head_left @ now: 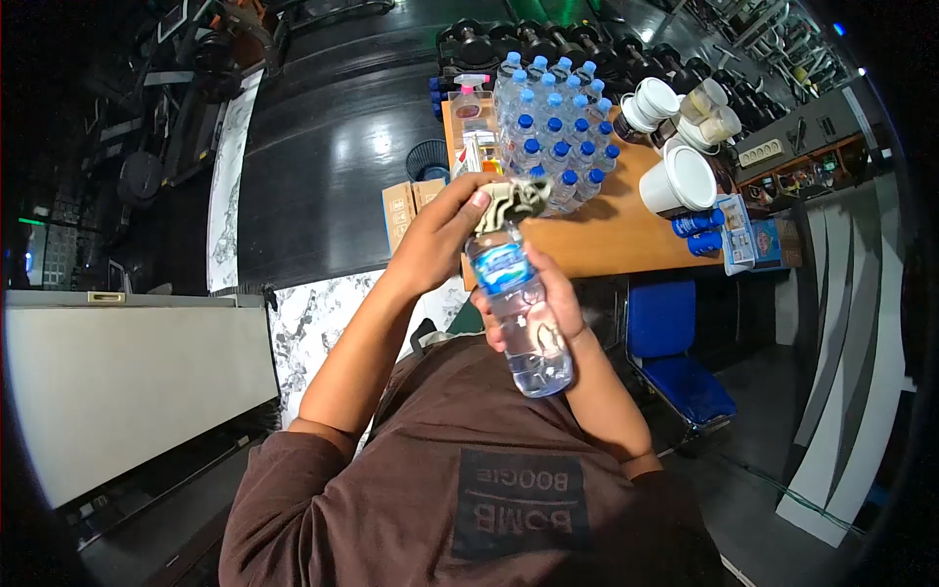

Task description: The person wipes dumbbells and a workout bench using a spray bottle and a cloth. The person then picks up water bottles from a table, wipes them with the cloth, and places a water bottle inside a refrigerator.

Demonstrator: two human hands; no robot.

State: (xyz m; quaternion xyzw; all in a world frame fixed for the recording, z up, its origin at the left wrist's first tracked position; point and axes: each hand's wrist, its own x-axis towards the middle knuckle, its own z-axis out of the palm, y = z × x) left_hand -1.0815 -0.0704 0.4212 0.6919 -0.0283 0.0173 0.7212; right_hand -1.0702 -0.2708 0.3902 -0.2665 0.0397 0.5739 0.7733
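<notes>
My right hand (558, 298) is wrapped round a clear plastic water bottle (533, 338) with a blue label, held tilted in front of my chest. My left hand (445, 235) is closed on a patterned cloth (509, 203), pressing it over the bottle's top end. The cap is hidden under the cloth. Just beyond stand several rows of similar water bottles (553, 127) with blue caps, upright on the wooden table (611, 240).
White lidded tubs (680, 181) and blue cans (699, 233) stand on the table's right side. A pink-topped spray bottle (469, 98) is at its far left corner. Cardboard boxes (399, 210) and a dark basket (427, 159) sit left of it. A blue chair (675, 342) is at right.
</notes>
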